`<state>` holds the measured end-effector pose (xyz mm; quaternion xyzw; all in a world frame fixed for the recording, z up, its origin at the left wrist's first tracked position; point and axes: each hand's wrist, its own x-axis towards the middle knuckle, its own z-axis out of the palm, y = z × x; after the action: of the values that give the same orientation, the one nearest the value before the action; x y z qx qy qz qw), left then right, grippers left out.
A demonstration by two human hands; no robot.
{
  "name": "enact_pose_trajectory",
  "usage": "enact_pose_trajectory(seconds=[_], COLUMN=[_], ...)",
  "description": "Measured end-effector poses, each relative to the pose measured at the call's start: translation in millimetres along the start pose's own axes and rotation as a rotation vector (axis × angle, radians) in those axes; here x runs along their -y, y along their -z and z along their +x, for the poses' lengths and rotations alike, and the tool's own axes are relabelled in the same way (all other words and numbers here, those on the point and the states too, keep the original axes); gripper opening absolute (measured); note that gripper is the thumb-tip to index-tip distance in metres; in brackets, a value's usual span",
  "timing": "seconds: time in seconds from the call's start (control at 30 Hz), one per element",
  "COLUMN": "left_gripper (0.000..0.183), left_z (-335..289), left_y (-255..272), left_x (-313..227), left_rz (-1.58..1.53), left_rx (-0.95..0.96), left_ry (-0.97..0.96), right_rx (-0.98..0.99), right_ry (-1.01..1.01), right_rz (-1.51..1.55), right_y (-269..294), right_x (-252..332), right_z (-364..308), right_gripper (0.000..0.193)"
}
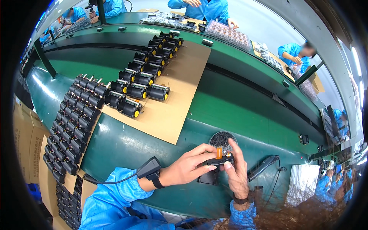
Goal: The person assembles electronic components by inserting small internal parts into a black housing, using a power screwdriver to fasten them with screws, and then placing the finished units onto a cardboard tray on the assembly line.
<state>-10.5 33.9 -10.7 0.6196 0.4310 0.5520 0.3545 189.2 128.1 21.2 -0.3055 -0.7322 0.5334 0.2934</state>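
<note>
Both hands meet over the bench around a small black electronic module (226, 158) with an orange flat ribbon cable (219, 152) standing up from it. My left hand (190, 164) pinches the module's left side near the cable, fingers bent. My right hand (238, 173) grips its right end, with the thumb on the near face and a finger stretched up behind. Just below the module, a dark block-shaped piece (208, 178) is partly hidden by the hands. Directly beyond them sits a round dish (222, 138) of small black parts, probably screws.
A corded black electric screwdriver (263, 168) lies right of my hands. White sheets (303, 183) sit farther right. Black cylindrical assemblies with yellow ends (157, 92) stand in rows on cardboard (168, 119); more black units (73, 130) fill the left. Co-workers (209, 9) sit across the green line.
</note>
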Motion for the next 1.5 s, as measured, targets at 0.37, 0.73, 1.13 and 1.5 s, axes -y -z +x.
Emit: enact_pose_trajectory(seconds=[0.37,0.73,1.13,1.5], left_gripper=[0.037,0.013,0.013,0.029], left_z=[-4,7,1,-1], left_y=[2,2,-4,-9], left_x=[-4,-14,-13,-13], left_rz=[-0.299,0.142,0.232,-0.511], left_rx=[0.009,-0.181,-0.258,-0.092], left_ry=[0.255,0.296,0.071,0.638], right_rx=[0.067,-0.003,-0.039,-0.129], right_ry=[0.175,0.119,0.117,0.317], right_rz=[-0.139,-0.175,-0.198,-0.207], right_y=[7,-12,-16,-12], right_x=[2,1,0,-9], right_z=[0,6,5,1], right_gripper=[0.074,0.043,0.032,0.036])
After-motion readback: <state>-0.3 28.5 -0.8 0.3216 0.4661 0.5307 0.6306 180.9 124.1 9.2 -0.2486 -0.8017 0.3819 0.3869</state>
